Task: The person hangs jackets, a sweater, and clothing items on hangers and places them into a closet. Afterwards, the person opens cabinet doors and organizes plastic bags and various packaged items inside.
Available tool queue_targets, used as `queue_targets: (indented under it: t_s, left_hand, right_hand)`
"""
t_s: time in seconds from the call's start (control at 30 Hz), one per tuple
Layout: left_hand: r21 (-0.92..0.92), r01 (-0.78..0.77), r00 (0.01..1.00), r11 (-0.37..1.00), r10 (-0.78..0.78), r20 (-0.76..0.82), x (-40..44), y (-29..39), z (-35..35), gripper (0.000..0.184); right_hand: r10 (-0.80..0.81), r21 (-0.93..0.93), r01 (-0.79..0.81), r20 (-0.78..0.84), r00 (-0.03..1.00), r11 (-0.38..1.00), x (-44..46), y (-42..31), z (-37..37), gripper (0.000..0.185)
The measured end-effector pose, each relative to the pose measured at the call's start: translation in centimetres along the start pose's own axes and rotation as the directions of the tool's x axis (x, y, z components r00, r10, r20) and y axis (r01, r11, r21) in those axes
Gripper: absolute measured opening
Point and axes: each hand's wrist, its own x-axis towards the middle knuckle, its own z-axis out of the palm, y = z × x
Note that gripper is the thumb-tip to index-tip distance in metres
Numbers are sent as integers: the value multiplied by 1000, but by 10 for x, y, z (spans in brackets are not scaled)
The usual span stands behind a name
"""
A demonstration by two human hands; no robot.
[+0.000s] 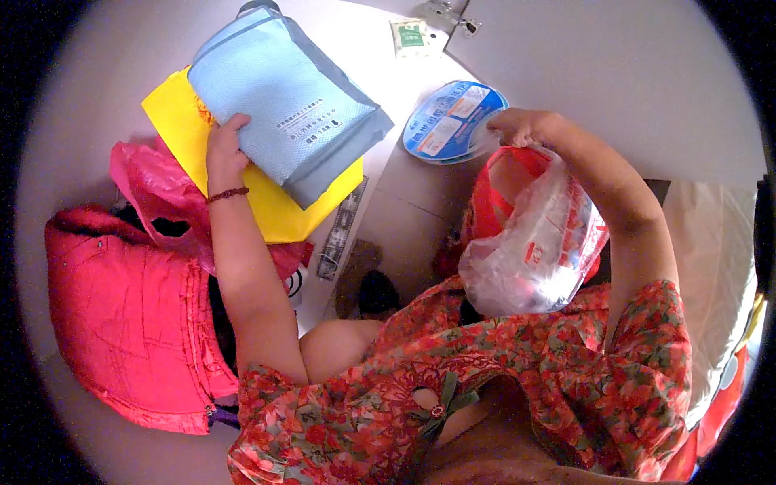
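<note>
My left hand (pixel 226 153) is closed on a light blue fabric bag (pixel 279 101) and a yellow bag (pixel 299 222) beneath it, at the upper left. Dark printing shows on the blue bag. On the right, my right hand (pixel 525 128) grips the top of a clear and red plastic bag (pixel 533 234), whose contents are blurred behind the plastic. A round blue-and-white labelled package (pixel 457 121) lies just left of my right hand; whether the fingers touch it is unclear.
A red padded garment (pixel 137 315) lies at the left, below a pink plastic bag (pixel 166 182). A small green-and-white packet (pixel 411 38) is at the top, near a metal hinge (pixel 444 16). Pale fabric (pixel 707 275) hangs at the right.
</note>
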Motion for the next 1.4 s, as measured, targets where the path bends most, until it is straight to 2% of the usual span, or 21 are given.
queue_targets:
  t_s: [0.13, 0.2, 0.27, 0.33, 0.47, 0.53, 0.7, 0.73, 0.8, 0.87, 0.93, 0.97, 1.0, 1.03, 1.07, 1.1, 1.13, 1.17, 1.2, 1.27, 1.4]
  left_hand:
    - [-111, 21, 1000, 994, -23, -20, 1, 1, 1, 41]
    - [-73, -72, 997, 995, 69, -32, -17, 11, 10, 41]
    - [-36, -165, 986, 986, 163, -41, -25, 23, 18, 41]
    - [-198, -269, 961, 943, 249, -118, -24, 33, 23, 42]
    - [-86, -393, 920, 916, 390, -41, -35, 43, 33, 44]
    - [-462, -178, 983, 869, 135, -125, -37, 43, 54, 46]
    - [-477, -132, 990, 869, 140, -20, -65, 37, 91, 33]
    - [-456, -164, 983, 875, 182, -5, -68, 39, 87, 31]
    - [-476, -187, 971, 859, 234, 41, -78, 45, 102, 29]
    - [-497, -226, 953, 838, 295, 64, -88, 60, 102, 26]
    - [-469, -134, 920, 873, 285, 268, -92, 71, 104, 31]
    - [-349, -126, 931, 929, 232, 281, -79, 72, 95, 40]
    - [-212, -258, 945, 943, 292, 148, -75, 76, 86, 40]
    - [-59, -370, 928, 927, 372, 18, -73, 80, 73, 40]
    - [330, -621, 757, 711, 653, 19, -60, 79, 48, 47]
    - [242, -606, 765, 758, 638, -83, -61, 77, 50, 55]
    - [591, -519, 613, 618, 751, -247, -32, 66, 7, 59]
    - [846, -325, 542, 422, 816, -199, -20, 62, -17, 59]
    - [846, -327, 541, 422, 817, -198, -20, 59, -30, 59]
    - [908, -151, 749, 391, 644, -153, -28, 53, -45, 58]
    - [862, -126, 839, 491, 516, -171, -17, 30, -70, 58]
  right_hand:
    - [98, 12, -99, 88, 991, 995, -2, -14, -12, 32]
    - [210, -179, -189, 107, 972, 966, -1, -29, -17, 38]
    - [304, -91, -322, -169, 937, 942, -20, -74, -37, 61]
    - [223, -13, -257, -452, 864, 966, -24, -104, -49, 89]
    - [-149, -141, 59, -809, 569, 988, -20, -157, -57, 115]
    - [-247, -233, 89, -852, 461, 968, -19, -178, -60, 120]
    - [-307, -299, 74, -937, 166, 951, 6, -183, -69, 99]
    - [-255, -223, 206, -955, 149, 953, -2, -175, -69, 91]
    - [-238, -199, 215, -956, 174, 956, -5, -175, -71, 79]
    - [-182, -99, 486, -975, 127, 868, 2, -170, -71, 67]
    - [-171, -110, 477, -981, 87, 872, 3, -172, -69, 54]
    - [-72, -14, 521, -993, 90, 853, 9, -170, -66, 42]
    - [40, 90, 565, -994, 100, 820, 14, -169, -63, 30]
    - [234, 330, 620, -944, 233, 712, 20, -170, -63, 20]
    - [232, 327, 618, -945, 232, 715, 26, -167, -62, 20]
    - [315, 429, 675, -903, 294, 600, 34, -165, -59, 18]
    - [385, 516, 716, -850, 360, 470, 37, -163, -59, 16]
    - [432, 554, 742, -814, 389, 377, 33, -167, -59, 17]
    - [432, 553, 743, -815, 387, 378, 34, -164, -59, 17]
    - [481, 581, 749, -780, 401, 317, 37, -155, -57, 20]
    - [495, 582, 744, -776, 390, 327, 40, -145, -52, 22]
